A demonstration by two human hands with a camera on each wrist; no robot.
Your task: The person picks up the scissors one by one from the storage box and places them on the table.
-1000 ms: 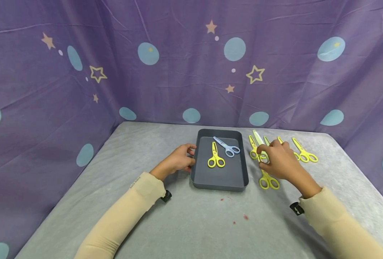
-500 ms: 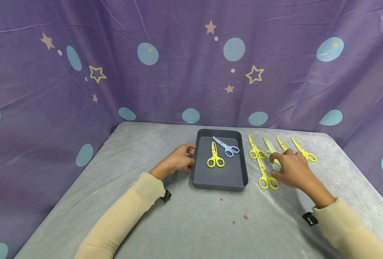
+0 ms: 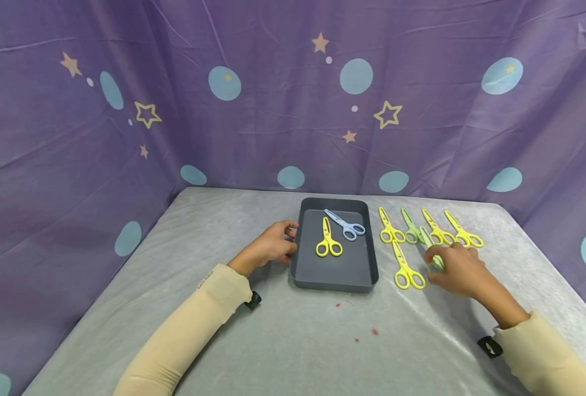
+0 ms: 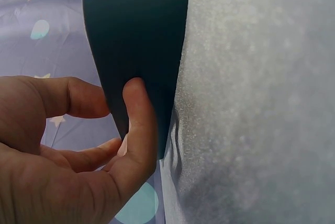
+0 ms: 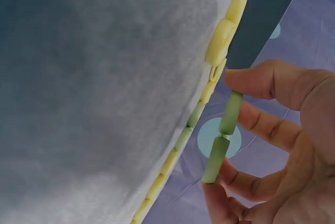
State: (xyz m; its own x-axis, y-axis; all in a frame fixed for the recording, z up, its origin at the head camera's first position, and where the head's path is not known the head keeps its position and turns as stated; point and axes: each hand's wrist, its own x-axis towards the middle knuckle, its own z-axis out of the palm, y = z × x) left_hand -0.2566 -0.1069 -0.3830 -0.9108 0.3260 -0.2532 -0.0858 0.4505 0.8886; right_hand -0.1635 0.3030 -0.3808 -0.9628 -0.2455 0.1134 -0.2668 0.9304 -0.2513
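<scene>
My right hand [image 3: 460,268] holds a pair of light green scissors [image 3: 427,238] above the row of scissors, blades pointing away. In the right wrist view, the thumb and fingertips grip the two handle loops [image 5: 230,115] from their ends. Beneath and behind them lies a second pair of green scissors [image 3: 409,223]. My left hand [image 3: 273,242] rests its fingertips on the left wall of a dark grey tray [image 3: 335,287]; the left wrist view shows them against the wall [image 4: 138,30]. Inside the tray lie yellow scissors [image 3: 327,234] and blue scissors [image 3: 337,218].
Yellow scissors [image 3: 386,221] lie just right of the tray, with another yellow pair [image 3: 401,258] in front, its tip at the first pair's handles. Two more yellow pairs, one [image 3: 430,221] beside the other [image 3: 454,222], lie farther right. A purple curtain [image 3: 293,110] stands behind the grey-covered table [image 3: 303,346].
My right hand has carried the light green scissors rightward and toward me, away from the tray's right edge, exposing more of the scissors on the table. My left hand stays at the tray.
</scene>
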